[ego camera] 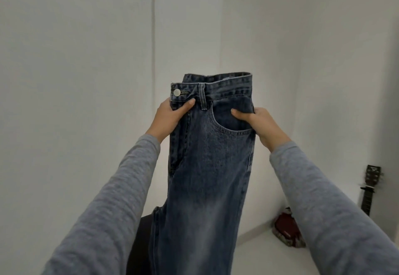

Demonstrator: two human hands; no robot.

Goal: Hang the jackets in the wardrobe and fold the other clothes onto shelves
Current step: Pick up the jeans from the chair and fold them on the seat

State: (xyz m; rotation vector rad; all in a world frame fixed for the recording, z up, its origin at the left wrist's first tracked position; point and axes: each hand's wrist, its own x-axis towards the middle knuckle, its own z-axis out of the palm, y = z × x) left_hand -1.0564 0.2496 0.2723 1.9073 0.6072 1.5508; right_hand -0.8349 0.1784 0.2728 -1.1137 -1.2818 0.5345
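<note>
— Jeans (207,155): where?
— Up in the air in front of a white wall (75,80), waistband topmost, legs hanging straight down and out past the bottom of the view. Doubled lengthwise, metal button (177,92) at the left edge.
— Left hand (170,117)?
— Gripping that left edge just under the waistband. Fingers (186,105) closed round the denim: thumb laid across the near face, tip just below and to the right of the button, short of the belt loop (202,97); the rest wrapped behind the cloth, hidden.
— Right hand (262,126)?
— Gripping the opposite edge, a little lower than the left. Thumb pressed on the near face over the front pocket (228,125), just above the curved pocket seam; the other fingers behind the denim, out of sight.
— Between the two thumbs?
— A flat stretch of denim, belt loop above it and nearer the left thumb. Waistband above both sets of fingers, nearly all the rest of the jeans below them.
— Arms?
— Both stretched forward, grey sleeves (112,199) down to the wrists.
— Anything else around?
— Well below and to the right of the right-hand fingers, a dark guitar (370,186) upright against the wall, only neck and headstock showing. Closer in, low on the pale floor (259,257), a dark red object (285,227), half hidden by the right sleeve; cannot tell what. Below the left-hand fingers, behind the hanging legs, something black (140,242), mostly covered.
</note>
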